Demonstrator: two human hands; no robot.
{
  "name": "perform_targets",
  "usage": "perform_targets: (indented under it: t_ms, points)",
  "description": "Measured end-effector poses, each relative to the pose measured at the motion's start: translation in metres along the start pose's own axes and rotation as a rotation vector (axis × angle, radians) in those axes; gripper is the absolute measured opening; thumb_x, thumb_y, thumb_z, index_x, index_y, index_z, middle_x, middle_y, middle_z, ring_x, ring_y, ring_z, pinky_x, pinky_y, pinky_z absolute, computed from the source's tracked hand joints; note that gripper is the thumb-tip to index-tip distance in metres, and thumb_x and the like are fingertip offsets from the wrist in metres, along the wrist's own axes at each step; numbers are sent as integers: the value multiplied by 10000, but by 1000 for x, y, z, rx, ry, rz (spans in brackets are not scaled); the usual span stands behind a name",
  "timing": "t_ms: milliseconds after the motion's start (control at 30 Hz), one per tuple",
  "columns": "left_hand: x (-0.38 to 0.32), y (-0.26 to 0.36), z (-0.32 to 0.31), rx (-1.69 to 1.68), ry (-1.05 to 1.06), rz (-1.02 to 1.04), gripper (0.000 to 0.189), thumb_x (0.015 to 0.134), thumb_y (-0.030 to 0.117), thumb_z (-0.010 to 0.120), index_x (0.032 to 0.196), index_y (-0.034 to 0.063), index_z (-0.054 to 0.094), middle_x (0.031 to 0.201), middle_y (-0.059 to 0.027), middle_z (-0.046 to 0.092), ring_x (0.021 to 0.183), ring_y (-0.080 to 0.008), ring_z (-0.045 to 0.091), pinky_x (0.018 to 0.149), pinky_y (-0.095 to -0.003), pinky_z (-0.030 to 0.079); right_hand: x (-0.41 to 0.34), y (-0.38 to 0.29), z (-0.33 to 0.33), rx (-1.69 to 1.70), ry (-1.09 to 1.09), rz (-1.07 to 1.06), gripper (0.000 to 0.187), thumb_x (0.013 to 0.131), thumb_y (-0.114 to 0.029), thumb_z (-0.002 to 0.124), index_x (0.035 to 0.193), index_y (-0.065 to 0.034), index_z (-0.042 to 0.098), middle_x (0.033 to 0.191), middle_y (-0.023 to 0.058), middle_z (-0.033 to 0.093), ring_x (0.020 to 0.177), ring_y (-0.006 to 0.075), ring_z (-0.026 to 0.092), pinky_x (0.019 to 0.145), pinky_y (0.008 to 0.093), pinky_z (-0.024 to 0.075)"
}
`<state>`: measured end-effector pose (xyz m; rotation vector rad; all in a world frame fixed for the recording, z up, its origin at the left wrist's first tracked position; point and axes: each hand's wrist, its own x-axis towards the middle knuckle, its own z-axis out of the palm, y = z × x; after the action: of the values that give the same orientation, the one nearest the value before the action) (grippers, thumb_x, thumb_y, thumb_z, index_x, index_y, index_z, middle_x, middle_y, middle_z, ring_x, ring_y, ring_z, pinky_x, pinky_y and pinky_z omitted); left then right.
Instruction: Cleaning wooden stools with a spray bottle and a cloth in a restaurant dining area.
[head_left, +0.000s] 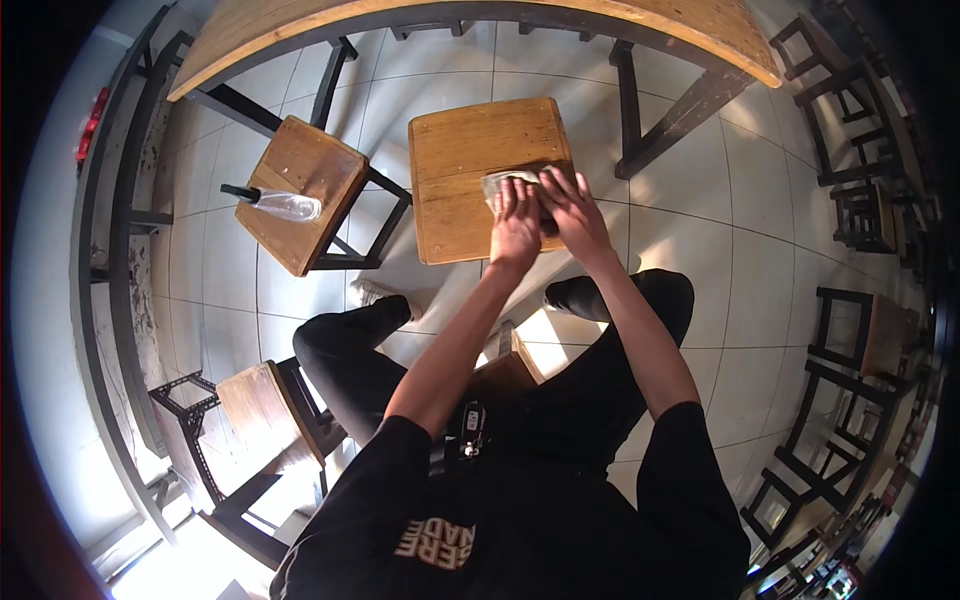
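Observation:
Both of my hands rest on a pale, crumpled cloth on the square wooden top of a stool in front of me. My left hand lies with its fingers pressed onto the cloth. Beside it, my right hand bears down on the cloth's right part, near the edge of the top. A dark patch shows on the wood around the cloth. To the left, a second wooden stool carries a clear bottle with a black top, which seems to stand upright.
A long wooden table with dark legs spans the far side. Another stool stands at my lower left, near a dark rack frame. More stools line the right side. Under everything runs a light tiled floor.

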<state>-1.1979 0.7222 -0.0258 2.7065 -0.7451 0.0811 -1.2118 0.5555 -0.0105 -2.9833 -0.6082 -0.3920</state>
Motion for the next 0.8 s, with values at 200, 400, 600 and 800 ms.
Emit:
perform_targets:
  t_ms: [200,400,600,800]
  points:
    - [-2,11,-3,-57,-22,192,618,988,49,487,1600,3,408,1693,-203,361,1618,-356,239,1335,-504,203,-33,-40,-10,95,18,404,574,933,1,512,1505,14,550,1604,268,463,1590,380,291,1315,572,175]
    - [-33,-51,-38,118,-28,336,557,1003,129,497,1553,42,507,1651,-127,464,1589,-285,337,1327,-469,254,-16,-100,3,138,10,429,545,965,-101,529,1492,36,555,1609,338,405,1572,480,276,1304,601,162]
    - [-77,-106,-66,135,-27,194,577,1009,121,474,1582,54,483,1671,-129,439,1594,-293,327,1334,-460,233,18,-162,16,275,136,334,533,976,-92,511,1486,61,548,1619,373,360,1560,548,242,1291,617,169]
    - [-126,-121,-93,121,42,18,605,913,-61,510,1513,-1,554,1620,-195,488,1557,-336,391,1294,-480,309,33,-193,29,396,184,160,494,975,-99,531,1449,17,604,1623,295,416,1558,490,300,1290,575,235]
